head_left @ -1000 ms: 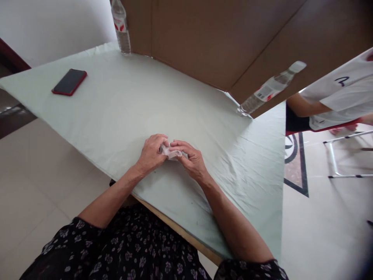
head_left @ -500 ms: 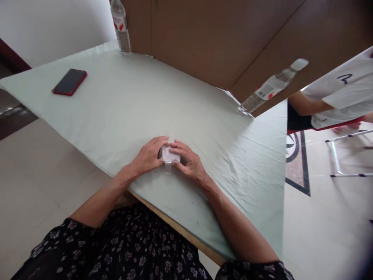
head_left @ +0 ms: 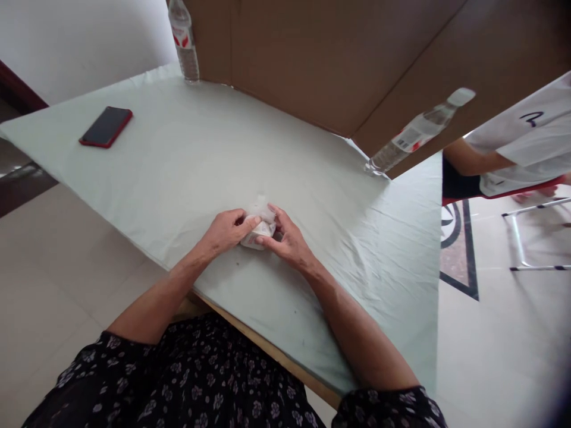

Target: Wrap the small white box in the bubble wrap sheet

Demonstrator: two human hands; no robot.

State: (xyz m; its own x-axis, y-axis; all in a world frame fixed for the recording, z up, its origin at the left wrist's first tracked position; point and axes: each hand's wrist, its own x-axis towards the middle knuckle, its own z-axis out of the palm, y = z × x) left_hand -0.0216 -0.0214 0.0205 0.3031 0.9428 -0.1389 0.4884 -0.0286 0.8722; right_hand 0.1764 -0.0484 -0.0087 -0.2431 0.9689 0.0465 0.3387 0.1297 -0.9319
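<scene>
Near the front edge of the table, both my hands are on a small white box (head_left: 259,239). Its pale, translucent lid (head_left: 260,209) stands raised on the far side. My left hand (head_left: 229,230) grips the box from the left, thumb laid across its top. On the right side, my right hand (head_left: 286,236) holds it too, with the thumb at the near face and the index finger up by the lid. What lies inside the box is too small to make out.
A phone with a red case (head_left: 106,126) lies at the left. Tall brown cardboard panels (head_left: 294,65) stand at the back, with one water bottle (head_left: 184,44) at left and another bottle (head_left: 417,134) at right. Beyond the right edge sits a person in white (head_left: 521,142).
The box's translucent flap has swung from the near side up to the far side. My left thumb has moved onto the top, and my right fingers have come off it.
</scene>
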